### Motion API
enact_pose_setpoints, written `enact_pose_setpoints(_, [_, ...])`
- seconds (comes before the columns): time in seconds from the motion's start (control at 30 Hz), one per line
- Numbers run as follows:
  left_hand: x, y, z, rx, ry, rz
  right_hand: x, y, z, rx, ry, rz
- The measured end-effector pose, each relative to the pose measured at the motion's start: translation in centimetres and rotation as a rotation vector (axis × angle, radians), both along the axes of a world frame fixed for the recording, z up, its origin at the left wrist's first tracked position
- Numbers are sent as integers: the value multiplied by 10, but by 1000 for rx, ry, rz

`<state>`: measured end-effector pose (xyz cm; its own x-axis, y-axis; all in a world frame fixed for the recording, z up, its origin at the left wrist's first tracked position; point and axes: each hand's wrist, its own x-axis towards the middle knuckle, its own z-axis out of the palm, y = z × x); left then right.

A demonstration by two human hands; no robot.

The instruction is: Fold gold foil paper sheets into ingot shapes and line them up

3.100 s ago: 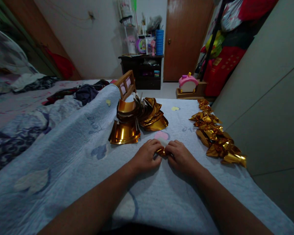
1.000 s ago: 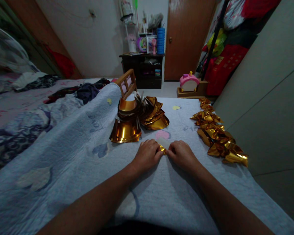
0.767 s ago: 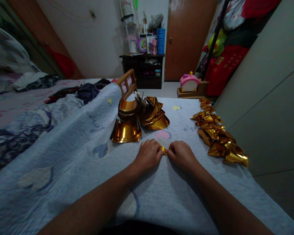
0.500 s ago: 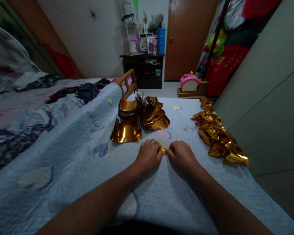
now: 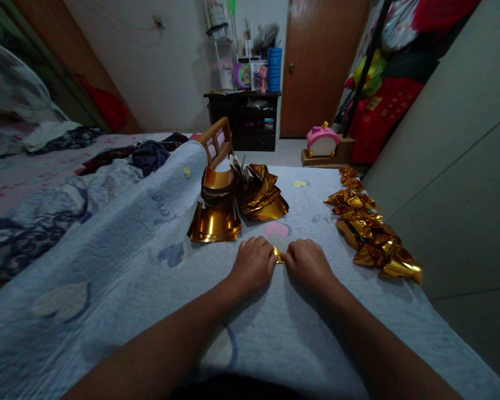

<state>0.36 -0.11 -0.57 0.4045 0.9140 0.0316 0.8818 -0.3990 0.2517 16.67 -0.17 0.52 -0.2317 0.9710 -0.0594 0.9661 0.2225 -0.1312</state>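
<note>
A: Nearest the wearer?
B: Pale blue quilted cover (image 5: 262, 344), faint printed shapes.

A: Hands?
B: 2, backs up, nearly level. Left hand (image 5: 254, 261) and right hand (image 5: 310, 264) have fingers curled in, both closed on the same foil piece (image 5: 279, 256).

A: Where does it lie from the grip?
B: In the narrow gap between the fingertips, apparently down on the cover. Visible gold band slants from far left to near right. Ends run under the fingers, so full long axis: cannot tell. Pale flap (image 5: 278, 241) lies just beyond the band, away from the wearer.

A: Nearer hand?
B: Neither, by my judgement; each touches it from its own side.

A: Farther out?
B: Folded gold pieces (image 5: 366, 226), a row along the cover's right edge, on the right hand's side. Gold sheets (image 5: 214, 222), curved, in fanned stacks beyond the left hand, apart from it. Past those, wooden rail (image 5: 213, 132), then dark cabinet (image 5: 241, 130), brown door (image 5: 325, 72).
</note>
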Motion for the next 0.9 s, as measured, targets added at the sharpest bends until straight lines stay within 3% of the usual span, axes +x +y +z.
enact_pose_setpoints(0.6, [2, -8, -2, -21, 15, 110, 0, -6, -6, 49, 64, -26])
enact_pose_setpoints(0.73, [2, -7, -1, -24, 15, 112, 1, -8, -14, 132, 131, 29])
enact_pose_setpoints(0.9, [3, -8, -2, -19, 21, 125, 0, -8, -16, 102, 179, 103])
